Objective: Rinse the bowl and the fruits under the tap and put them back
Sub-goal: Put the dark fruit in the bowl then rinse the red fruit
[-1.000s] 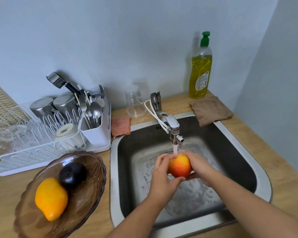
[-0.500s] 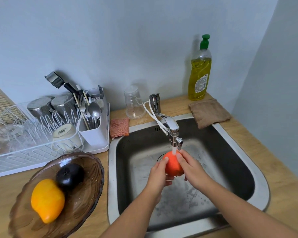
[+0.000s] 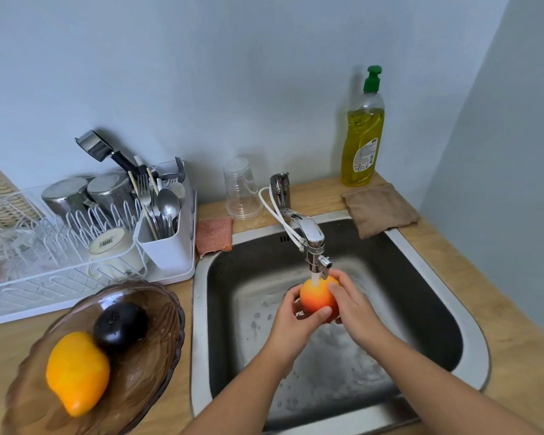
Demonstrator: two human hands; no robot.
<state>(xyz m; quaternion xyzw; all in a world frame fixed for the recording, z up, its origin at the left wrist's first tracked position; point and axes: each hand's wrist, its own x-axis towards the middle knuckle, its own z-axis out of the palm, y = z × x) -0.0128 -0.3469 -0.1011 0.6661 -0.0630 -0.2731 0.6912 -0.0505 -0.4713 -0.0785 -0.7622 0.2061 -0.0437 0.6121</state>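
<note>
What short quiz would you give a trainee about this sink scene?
1. True or false: water from the tap is running onto the red-orange fruit.
2. How many fruits lie in the brown bowl? A one, B two, C three.
3. Fill in: the red-orange fruit is held over the sink by ___ hands.
Key: 1 true. 2 B, a yellow fruit and a dark fruit. 3 both, the left hand and the right hand.
</note>
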